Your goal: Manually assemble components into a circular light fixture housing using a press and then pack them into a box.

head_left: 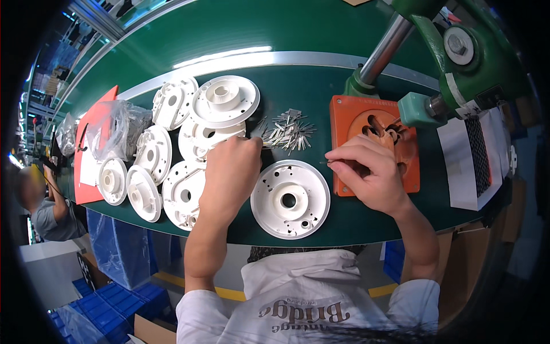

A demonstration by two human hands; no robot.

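My left hand (230,175) is closed, knuckles up, over the edge of the white plastic parts and just left of a loose pile of thin metal pins (290,131). Its fingertips are turned under, so what they grip is hidden. Thumb and forefinger of my right hand (371,172) are pinched together in front of an orange fixture block (348,123). Something tiny may be between them, too small to name. Between my hands a round white plastic disc (264,202) lies flat, with a raised hub and a hole in its middle.
Several white plastic housings (224,100) crowd the table's left side, beside a clear plastic bag (117,129) and an orange-red sheet (86,192). A green press (487,63) overhangs the fixture at right, near white paper (458,166). Another person (54,215) sits far left.
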